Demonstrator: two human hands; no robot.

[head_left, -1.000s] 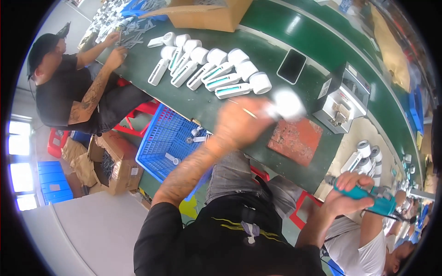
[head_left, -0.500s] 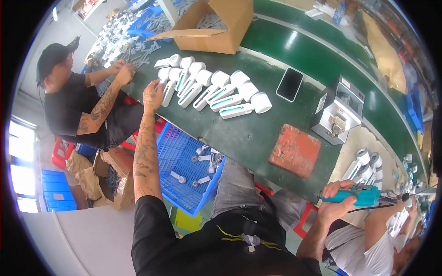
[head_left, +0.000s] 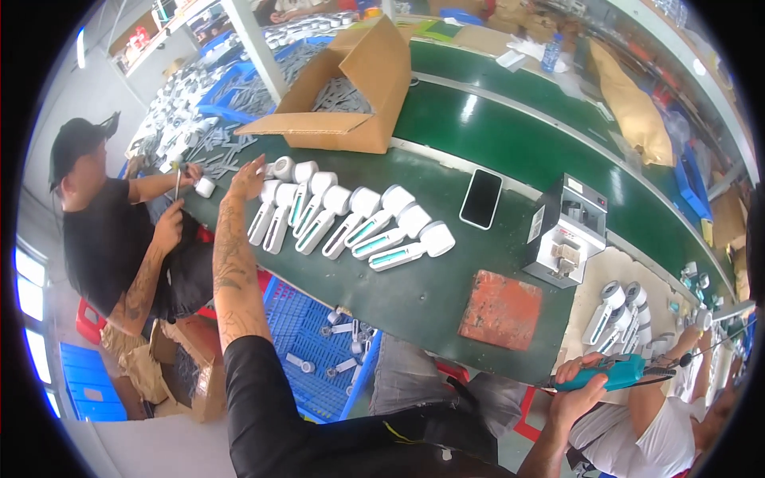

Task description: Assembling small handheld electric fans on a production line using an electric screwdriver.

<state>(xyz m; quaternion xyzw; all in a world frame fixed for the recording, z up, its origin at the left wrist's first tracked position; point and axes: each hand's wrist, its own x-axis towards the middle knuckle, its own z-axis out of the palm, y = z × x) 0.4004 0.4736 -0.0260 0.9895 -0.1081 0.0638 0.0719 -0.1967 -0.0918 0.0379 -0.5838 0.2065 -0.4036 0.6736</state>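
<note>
My left hand (head_left: 247, 178) reaches over the far left end of a row of white handheld devices (head_left: 357, 209) with round heads and slotted handles, some showing a teal strip. Its fingers stretch out beside the leftmost device, whose handle is partly hidden behind them; no held object shows. At the right, my right hand (head_left: 586, 396) is wrapped round a teal electric screwdriver (head_left: 617, 372), held level past the table's near right corner. More white devices (head_left: 613, 319) stand beyond the screwdriver on a pale surface.
An orange-red block (head_left: 502, 309), a small machine (head_left: 566, 235) and a phone (head_left: 481, 199) sit on the green table. Behind stands an open carton (head_left: 339, 131) of grey parts. A blue basket (head_left: 307, 398) is below the edge. Co-workers sit left (head_left: 103, 231) and right (head_left: 645, 422).
The view has tilted up, so the table sits lower in it. My left hand has moved farther out along the row's left end. The left co-worker now holds up a tool and a white part.
</note>
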